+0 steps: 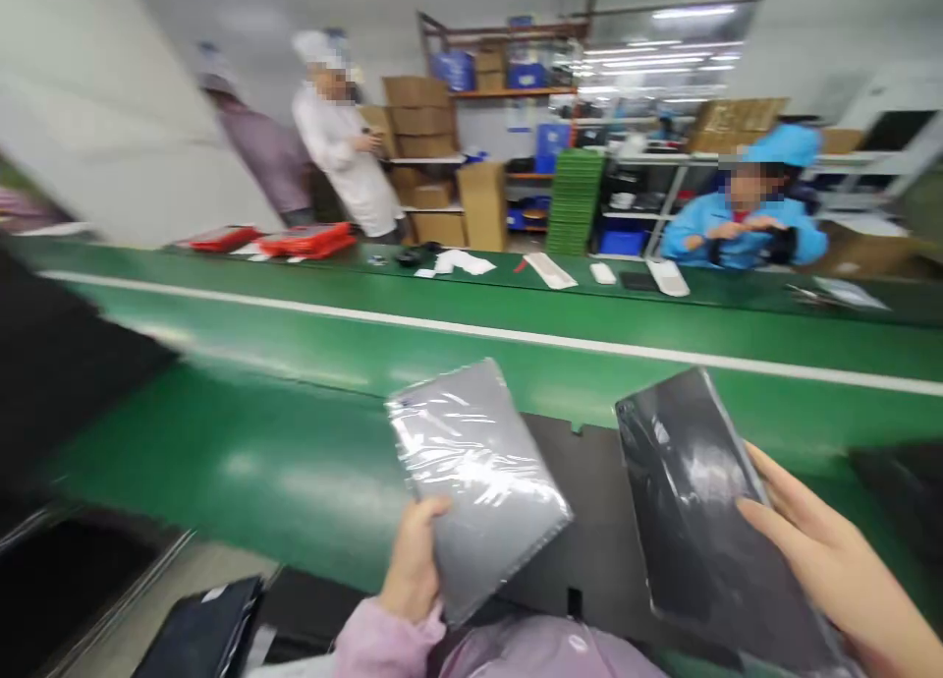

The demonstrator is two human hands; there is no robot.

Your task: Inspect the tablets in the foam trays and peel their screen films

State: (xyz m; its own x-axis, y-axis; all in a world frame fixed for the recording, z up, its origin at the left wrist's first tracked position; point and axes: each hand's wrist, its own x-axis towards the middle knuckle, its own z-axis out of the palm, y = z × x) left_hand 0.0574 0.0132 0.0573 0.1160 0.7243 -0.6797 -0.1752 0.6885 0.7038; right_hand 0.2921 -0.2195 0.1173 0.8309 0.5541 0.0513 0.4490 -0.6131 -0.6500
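The left hand (413, 565) has its fingers clamped on a silver tablet (482, 491) at near centre, the right hand (817, 540) on a dark tablet (689, 496) at near right, seemingly a holding-up step whose next move calls for firm grips.

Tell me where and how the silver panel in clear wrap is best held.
Probably pinch the silver panel at its lower left edge, coming from the left, thumb on the face, as the left hand does. It is flat, thin and tilted, so an edge pinch suits it; the dark panel, held in the right hand, sits to its right. The glossy wrap may slip.
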